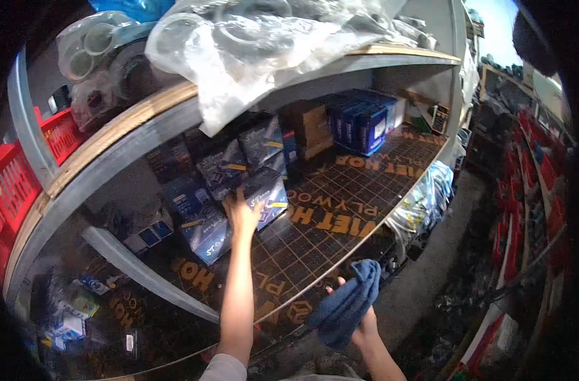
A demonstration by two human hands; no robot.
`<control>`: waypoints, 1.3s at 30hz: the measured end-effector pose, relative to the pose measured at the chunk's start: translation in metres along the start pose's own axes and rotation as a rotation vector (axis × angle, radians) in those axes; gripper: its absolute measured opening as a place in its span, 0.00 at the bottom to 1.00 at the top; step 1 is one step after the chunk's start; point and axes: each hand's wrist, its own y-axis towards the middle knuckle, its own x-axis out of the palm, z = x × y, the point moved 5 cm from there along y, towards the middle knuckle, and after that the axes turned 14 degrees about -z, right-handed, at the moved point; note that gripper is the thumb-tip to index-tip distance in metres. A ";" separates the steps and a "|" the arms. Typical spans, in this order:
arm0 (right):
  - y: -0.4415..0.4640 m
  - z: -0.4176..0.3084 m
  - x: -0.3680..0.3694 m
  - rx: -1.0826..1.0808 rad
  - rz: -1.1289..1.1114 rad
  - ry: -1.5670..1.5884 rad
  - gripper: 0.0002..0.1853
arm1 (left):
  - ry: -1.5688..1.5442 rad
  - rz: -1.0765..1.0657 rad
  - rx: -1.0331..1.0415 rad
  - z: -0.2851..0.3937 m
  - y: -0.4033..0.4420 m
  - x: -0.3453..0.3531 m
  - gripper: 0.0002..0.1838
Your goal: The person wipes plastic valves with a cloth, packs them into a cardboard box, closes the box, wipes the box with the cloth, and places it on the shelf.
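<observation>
My left hand (243, 214) reaches onto the plywood shelf (321, 209), its fingers spread against the front of the stacked dark blue boxes (267, 193). More of these boxes (210, 232) stand directly to its left, and others are piled above and behind. In front of the shelf edge, my right hand (364, 327) is closed around a dark blue cloth (349, 305) that hangs bunched from it. Part of that hand is hidden by the cloth.
Blue packs (362, 124) and brown boxes (308, 127) stand farther back on the shelf. Plastic bags (238, 38) overhang the upper shelf. Red crates (13, 181) are at left. A metal brace (143, 270) slants below left. Wrapped goods (426, 200) hang beside the shelf edge.
</observation>
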 end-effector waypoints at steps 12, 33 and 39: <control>0.012 0.005 -0.032 0.114 0.119 0.325 0.23 | 0.218 0.086 -0.744 -0.033 -0.052 -0.093 0.44; 0.071 -0.001 0.046 0.013 0.032 -0.212 0.19 | 0.326 -0.526 -0.083 0.102 -0.186 -0.092 0.42; 0.134 -0.009 0.085 -0.315 -0.105 -1.370 0.14 | 0.047 -0.161 0.084 0.097 -0.201 -0.129 0.32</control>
